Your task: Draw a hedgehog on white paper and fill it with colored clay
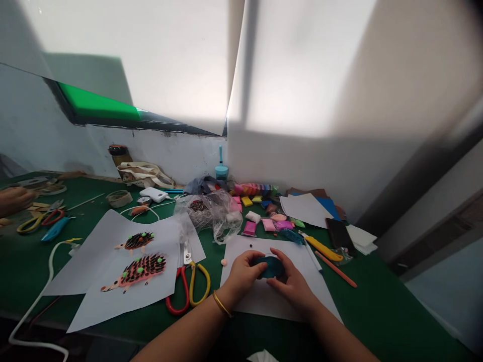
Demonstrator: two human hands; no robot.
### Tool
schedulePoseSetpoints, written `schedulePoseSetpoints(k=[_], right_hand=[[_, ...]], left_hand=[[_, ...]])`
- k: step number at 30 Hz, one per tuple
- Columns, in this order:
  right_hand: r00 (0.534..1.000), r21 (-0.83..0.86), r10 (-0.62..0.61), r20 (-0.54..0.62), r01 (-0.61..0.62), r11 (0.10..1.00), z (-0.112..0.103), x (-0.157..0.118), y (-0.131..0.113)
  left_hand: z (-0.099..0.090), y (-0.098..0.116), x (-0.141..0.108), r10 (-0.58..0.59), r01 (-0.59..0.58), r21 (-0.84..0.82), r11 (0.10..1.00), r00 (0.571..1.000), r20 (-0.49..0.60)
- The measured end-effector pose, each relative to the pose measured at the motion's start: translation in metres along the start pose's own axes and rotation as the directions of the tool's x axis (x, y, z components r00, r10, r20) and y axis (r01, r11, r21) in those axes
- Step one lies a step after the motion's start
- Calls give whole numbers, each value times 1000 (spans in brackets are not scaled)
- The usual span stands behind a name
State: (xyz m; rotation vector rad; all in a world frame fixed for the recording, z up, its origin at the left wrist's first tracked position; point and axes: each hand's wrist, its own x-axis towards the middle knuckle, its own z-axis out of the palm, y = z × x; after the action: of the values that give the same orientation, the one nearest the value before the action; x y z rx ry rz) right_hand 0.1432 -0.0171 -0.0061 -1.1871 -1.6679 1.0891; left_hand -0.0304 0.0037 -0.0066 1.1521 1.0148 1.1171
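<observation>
Between my two hands is a dark teal, rounded object (pixel 272 267), smooth and slightly shiny; its exact kind is unclear. My left hand (pixel 241 274) grips its left side with thumb and fingers, and a gold bangle circles that wrist. From the right, the curved fingers of my right hand (pixel 293 282) close around the other edge. Beneath both lies a white sheet of paper (pixel 260 304). A tiny dark ball (pixel 251 246) rests on the sheet, and a small pale pink piece (pixel 224 262) sits at its left edge.
Scissors (pixel 188 286) with red and yellow handles lie left. Further left, paper bears clay hedgehogs (pixel 141 271). Behind are clay packets (pixel 268 224) and a plastic bag (pixel 222 216). A yellow cutter (pixel 324 248) and phone (pixel 339 235) lie right. Another person's hand (pixel 17 200) is far left.
</observation>
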Motion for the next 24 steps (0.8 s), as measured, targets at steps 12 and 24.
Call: schedulePoseSetpoints(k=[12, 24], right_hand=[[1000, 11, 10, -27, -10, 1000, 1, 0, 0], [973, 50, 150, -177, -144, 988, -37, 34, 10]], left_hand=[[-1, 1, -4, 109, -111, 88, 990, 994, 26], [-23, 5, 0, 325, -240, 559, 794, 944, -55]])
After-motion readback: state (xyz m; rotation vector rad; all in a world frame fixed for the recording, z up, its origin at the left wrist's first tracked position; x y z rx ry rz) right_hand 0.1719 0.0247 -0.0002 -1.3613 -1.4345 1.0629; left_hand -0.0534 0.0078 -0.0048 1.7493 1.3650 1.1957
